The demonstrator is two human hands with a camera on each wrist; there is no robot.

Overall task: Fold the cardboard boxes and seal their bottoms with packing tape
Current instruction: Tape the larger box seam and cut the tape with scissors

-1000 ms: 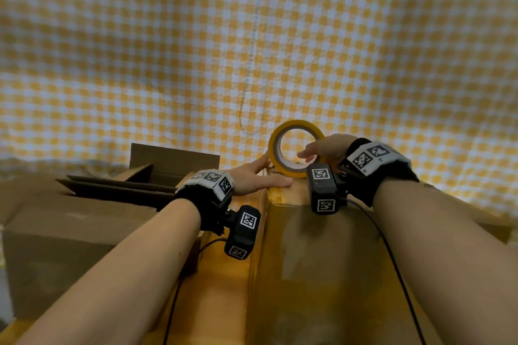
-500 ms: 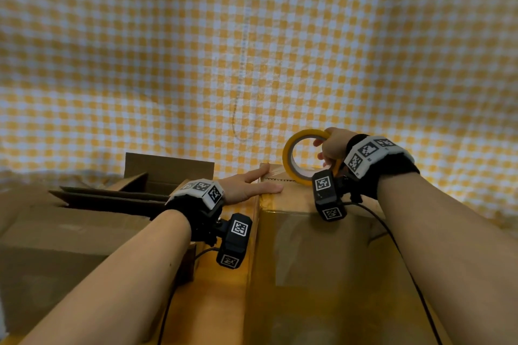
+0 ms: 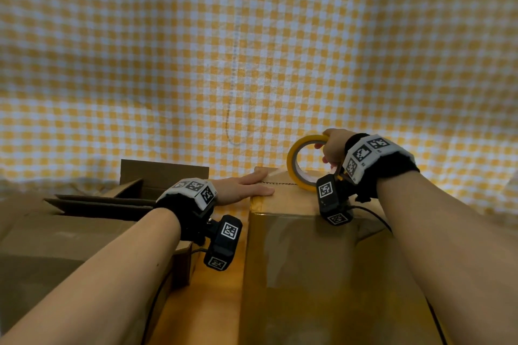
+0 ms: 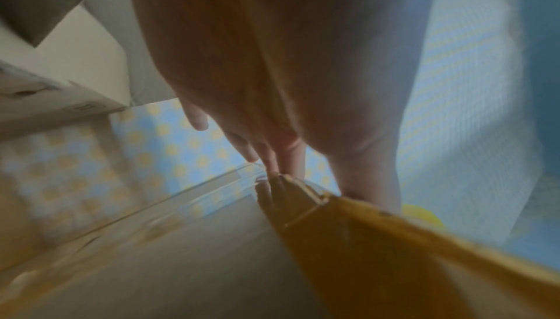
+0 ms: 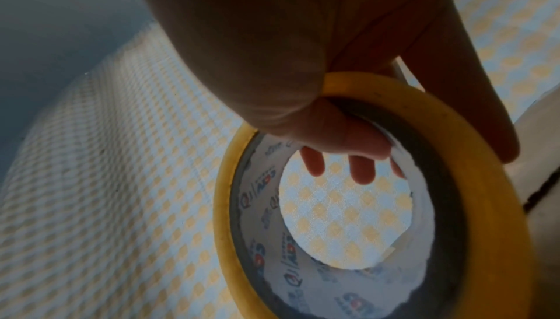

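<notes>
A brown cardboard box stands before me with its closed flaps up and a seam running across them. My left hand lies flat with straight fingers on the box's far left corner, over the tape end; the left wrist view shows its fingers pressing the box edge. My right hand grips a yellow roll of packing tape, upright on the box top. In the right wrist view fingers curl through the roll's core, the thumb on its outer rim.
To the left stand other cardboard boxes, one with open flaps. A yellow-and-white checked cloth covers the surface behind and under everything. Camera cables trail from both wrists.
My right hand has drawn the tape roll to the right along the box top, away from the left hand. The left hand stays flat on the far left corner.
</notes>
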